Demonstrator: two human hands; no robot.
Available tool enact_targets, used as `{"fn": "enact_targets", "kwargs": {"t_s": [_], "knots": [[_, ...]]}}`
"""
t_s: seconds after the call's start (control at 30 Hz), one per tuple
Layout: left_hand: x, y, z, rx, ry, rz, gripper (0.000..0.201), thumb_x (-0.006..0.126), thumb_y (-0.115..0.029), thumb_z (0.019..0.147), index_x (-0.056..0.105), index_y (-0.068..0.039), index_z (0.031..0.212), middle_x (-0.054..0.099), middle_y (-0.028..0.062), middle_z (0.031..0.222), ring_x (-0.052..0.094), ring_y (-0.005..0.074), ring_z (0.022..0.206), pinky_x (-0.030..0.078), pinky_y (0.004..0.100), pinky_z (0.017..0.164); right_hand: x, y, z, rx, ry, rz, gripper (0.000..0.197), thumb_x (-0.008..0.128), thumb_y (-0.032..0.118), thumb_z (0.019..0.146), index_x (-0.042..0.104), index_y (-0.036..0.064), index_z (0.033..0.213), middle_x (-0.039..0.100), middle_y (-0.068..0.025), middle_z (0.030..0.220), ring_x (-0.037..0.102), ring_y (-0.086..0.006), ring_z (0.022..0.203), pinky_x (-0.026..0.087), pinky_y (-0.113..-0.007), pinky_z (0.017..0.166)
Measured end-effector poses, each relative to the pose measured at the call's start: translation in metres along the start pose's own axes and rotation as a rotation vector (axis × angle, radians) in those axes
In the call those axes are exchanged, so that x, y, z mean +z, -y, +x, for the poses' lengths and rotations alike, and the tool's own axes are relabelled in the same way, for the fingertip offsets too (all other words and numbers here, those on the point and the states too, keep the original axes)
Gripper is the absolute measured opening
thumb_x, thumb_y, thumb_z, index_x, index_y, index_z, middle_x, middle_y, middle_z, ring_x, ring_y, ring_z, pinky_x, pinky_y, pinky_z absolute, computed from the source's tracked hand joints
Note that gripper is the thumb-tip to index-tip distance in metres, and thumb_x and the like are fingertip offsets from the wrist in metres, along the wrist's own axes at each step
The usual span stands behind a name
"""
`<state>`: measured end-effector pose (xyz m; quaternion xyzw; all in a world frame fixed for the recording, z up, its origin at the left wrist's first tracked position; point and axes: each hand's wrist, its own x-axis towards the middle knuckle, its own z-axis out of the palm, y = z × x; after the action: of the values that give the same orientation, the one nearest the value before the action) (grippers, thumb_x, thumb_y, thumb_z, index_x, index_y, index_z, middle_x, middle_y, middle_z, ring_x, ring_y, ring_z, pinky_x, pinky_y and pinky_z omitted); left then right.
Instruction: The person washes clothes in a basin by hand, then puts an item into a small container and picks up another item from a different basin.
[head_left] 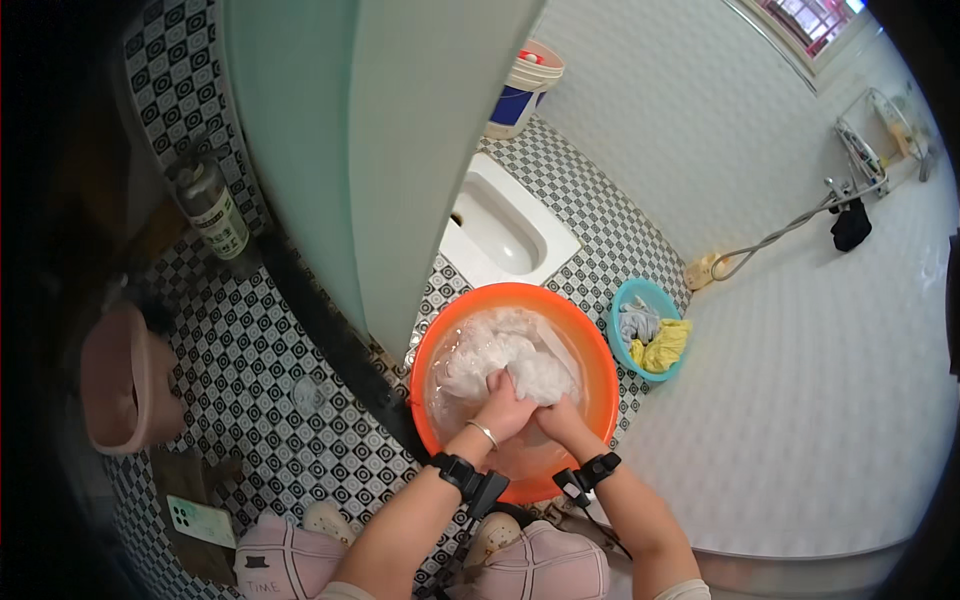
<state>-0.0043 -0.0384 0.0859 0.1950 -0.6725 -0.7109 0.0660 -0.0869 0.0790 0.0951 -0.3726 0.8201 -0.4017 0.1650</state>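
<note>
Above patterned floor tiles before me, white cloth is gripped by the left hand and right hand within the orange basin, presumably so drips fall inside, with a turquoise basin of clothes nearby, right.

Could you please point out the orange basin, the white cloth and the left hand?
Orange basin point(603, 376): head view, on its right rim.
White cloth point(543, 379): head view, on its bunched part.
Left hand point(507, 409): head view, on its back.
</note>
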Motion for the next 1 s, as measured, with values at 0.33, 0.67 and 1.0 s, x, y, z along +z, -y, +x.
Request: {"fn": "enact_targets", "kwargs": {"t_s": [0.33,0.67,1.0], "knots": [[-0.001,-0.006,0.005,0.104,0.095,-0.231,0.098,0.078,-0.036,0.069,0.02,0.003,0.137,0.033,0.0159,0.138,0.036,0.0267,0.126,0.031,0.0355,0.106,-0.097,0.096,0.027,0.233,-0.133,0.025,0.021,0.052,0.009,0.084,0.064,0.0003,0.098,0.064,-0.0004,0.082,0.057,-0.0094,0.078,0.046,-0.027,0.069],[0.005,0.029,-0.003,-0.015,-0.012,0.157,0.096,0.073,-0.037,0.071,0.019,-0.007,0.144,0.022,0.0215,0.144,0.022,0.0387,0.133,0.021,0.0418,0.111,-0.168,0.196,0.058,0.178,-0.211,0.142,0.022,0.052,0.007,0.082,0.065,0.0006,0.099,0.065,-0.0009,0.086,0.058,-0.0099,0.079,0.048,-0.026,0.071],[-0.004,0.019,0.006,0.037,-0.245,-0.373,0.043,0.059,-0.019,0.084,0.049,-0.001,0.122,0.057,0.016,0.113,0.056,0.0235,0.103,0.045,0.0313,0.085,-0.205,0.226,0.081,0.118,-0.338,0.088,0.021,0.052,0.011,0.086,0.064,-0.0016,0.097,0.065,-0.0031,0.086,0.06,-0.0118,0.076,0.049,-0.027,0.067]]}}
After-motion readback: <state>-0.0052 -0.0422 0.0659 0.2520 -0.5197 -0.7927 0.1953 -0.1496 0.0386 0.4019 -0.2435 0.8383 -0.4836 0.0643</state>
